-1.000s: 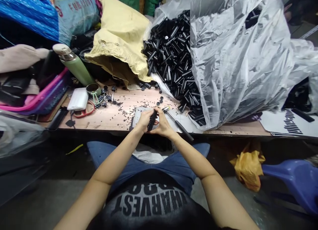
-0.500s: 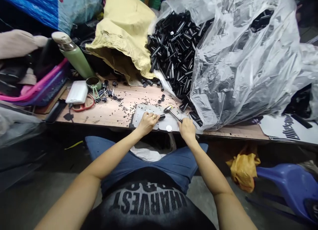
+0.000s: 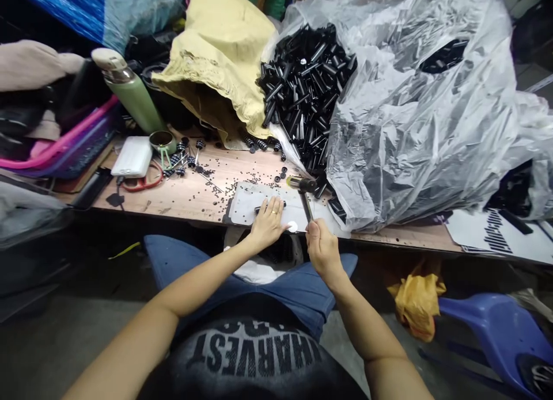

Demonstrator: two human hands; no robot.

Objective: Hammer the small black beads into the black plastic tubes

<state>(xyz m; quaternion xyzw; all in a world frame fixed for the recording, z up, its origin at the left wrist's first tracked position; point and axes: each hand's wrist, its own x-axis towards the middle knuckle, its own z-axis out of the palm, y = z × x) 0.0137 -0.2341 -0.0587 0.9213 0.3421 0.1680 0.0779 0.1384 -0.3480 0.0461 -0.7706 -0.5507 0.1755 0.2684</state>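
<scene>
Well to the left of the left hand, and farther from the body, a green flask stands beyond a white box. Nearer, ahead of that hand and to its left, small dark bits lie scattered. Directly below the hand is a pale board, and on it, under the fingers, lies a black tube. Its long axis runs roughly left to right, across the fingers, so that one end shows just left of them and the other just right. The left hand is not clenched: its fingers stretch flat over the tube's middle and hide it; how hard they press, I cannot tell. Just right of its thumb tip sits a white disc.

Farther right, the right hand is clenched round the handle of a hammer. The head is ahead of the fist and a little to its left, yellow face turned leftward. The left hand is thus the one nearer the tube, whose exposed right end lies left of the hammer head and closer to the body; the head's height above the board cannot be told. Beyond both hands is a heap of black pieces, with clear plastic sheeting ahead and to the right of the fist.
</scene>
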